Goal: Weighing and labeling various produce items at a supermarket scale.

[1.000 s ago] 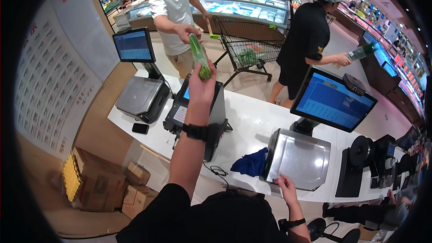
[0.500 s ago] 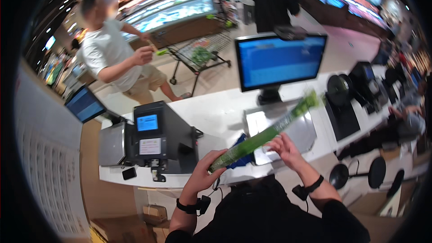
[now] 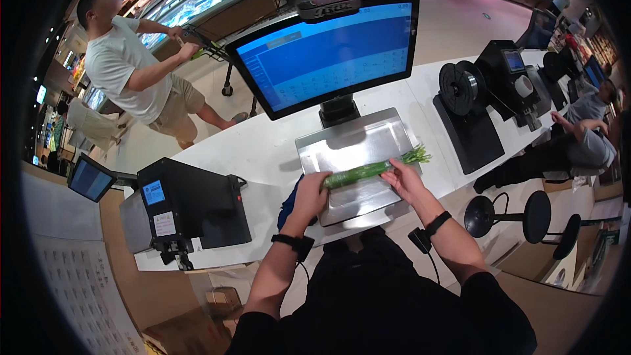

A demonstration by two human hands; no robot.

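A long bagged bundle of green stalks (image 3: 357,174) with leafy tips at its right end lies across the steel weighing plate (image 3: 348,143). My left hand (image 3: 311,194) grips the bundle's left end. My right hand (image 3: 402,181) holds it near the tips, thumb and fingers closed on it. A large blue-screened monitor (image 3: 323,56) stands just behind the plate. A blue cloth (image 3: 288,204) lies partly hidden beside my left hand.
A black printer (image 3: 213,204) and small screen (image 3: 90,177) sit left; spool stands (image 3: 463,89) and machines line the white counter (image 3: 256,151) rightward, where seated people (image 3: 578,151) are. A person in white (image 3: 128,72) walks with a cart at left. Black stools (image 3: 526,217) stand lower right.
My left hand has drawn the bundle back from near the person in white onto the plate, and my right hand has joined it. That person has moved left; the view has turned toward the monitor.
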